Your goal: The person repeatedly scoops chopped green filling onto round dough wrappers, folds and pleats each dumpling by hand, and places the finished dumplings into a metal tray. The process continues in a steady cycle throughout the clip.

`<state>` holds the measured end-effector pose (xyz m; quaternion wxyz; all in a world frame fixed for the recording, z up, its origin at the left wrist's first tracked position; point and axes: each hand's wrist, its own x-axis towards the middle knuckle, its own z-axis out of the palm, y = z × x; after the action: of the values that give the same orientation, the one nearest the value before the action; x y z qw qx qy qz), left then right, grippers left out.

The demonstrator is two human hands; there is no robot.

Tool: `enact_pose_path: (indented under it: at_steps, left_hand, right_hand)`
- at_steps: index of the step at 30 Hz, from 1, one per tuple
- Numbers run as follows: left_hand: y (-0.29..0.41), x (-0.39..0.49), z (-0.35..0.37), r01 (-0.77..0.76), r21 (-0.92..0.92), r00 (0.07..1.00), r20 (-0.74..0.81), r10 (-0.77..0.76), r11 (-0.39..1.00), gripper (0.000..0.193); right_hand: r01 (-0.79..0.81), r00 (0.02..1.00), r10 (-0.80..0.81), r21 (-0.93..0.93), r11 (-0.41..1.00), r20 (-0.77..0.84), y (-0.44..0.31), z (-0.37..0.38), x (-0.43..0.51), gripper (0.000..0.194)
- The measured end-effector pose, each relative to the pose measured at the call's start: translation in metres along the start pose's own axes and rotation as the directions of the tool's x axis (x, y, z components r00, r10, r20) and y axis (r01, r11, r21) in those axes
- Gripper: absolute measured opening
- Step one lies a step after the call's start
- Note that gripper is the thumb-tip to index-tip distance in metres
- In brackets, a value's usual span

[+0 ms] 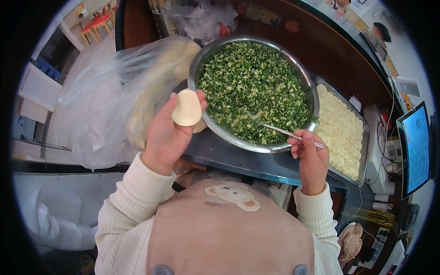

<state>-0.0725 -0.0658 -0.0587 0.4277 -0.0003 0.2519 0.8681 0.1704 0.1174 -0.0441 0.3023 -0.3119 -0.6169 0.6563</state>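
My left hand [172, 134] holds a round, pale dough wrapper [187, 108] flat across its palm and fingers, at the left rim of a wide steel bowl [237, 140]. Chopped green filling with pale yellow bits [254, 86] fills that bowl. A metal spoon [280, 130] is gripped by its handle in my right hand [311, 151], over the bowl's front right rim; the spoon's tip is sunk in the filling. Below my left hand, part of another dough wrapper [199, 127] shows near the bowl. Left of the bowl lies a clear plastic bag [137, 82] with pale dough inside.
To the bowl's right, a metal tray [365, 151] holds rows of pale folded dumplings [340, 134]. A dark counter edge [240, 165] runs before me. Farther right stands a lit monitor [415, 149] among cables. Beyond the partition [330, 44] is a person in a dark cap [378, 37].
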Motion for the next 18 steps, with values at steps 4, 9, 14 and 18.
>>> enact_pose_path:
  at_steps: [4, 9, 14, 18]
  left_hand:
    - [-0.01, 0.006, 0.018, 0.192, -0.033, 0.981, 0.046, -0.19, 0.981, 0.039]
    - [-0.047, 0.015, 0.043, 0.233, 0.122, 0.973, -0.024, -0.231, 0.965, 0.041]
    - [-0.07, 0.026, 0.055, 0.267, 0.079, 0.964, -0.035, -0.265, 0.961, 0.038]
    - [-0.076, 0.029, 0.059, 0.254, 0.039, 0.963, -0.103, -0.249, 0.966, 0.036]
  right_hand:
    - [0.019, 0.999, -0.014, 0.167, 0.986, -0.029, -0.002, 0.001, 0.003, 0.032]
    - [0.247, 0.969, -0.246, -0.041, 0.968, 0.014, -0.007, 0.008, -0.01, 0.027]
    - [0.739, 0.655, -0.614, -0.546, 0.395, 0.441, 0.009, 0.012, -0.021, 0.019]
    - [0.819, 0.549, -0.605, -0.517, 0.25, 0.577, 0.022, 0.011, -0.025, 0.027]
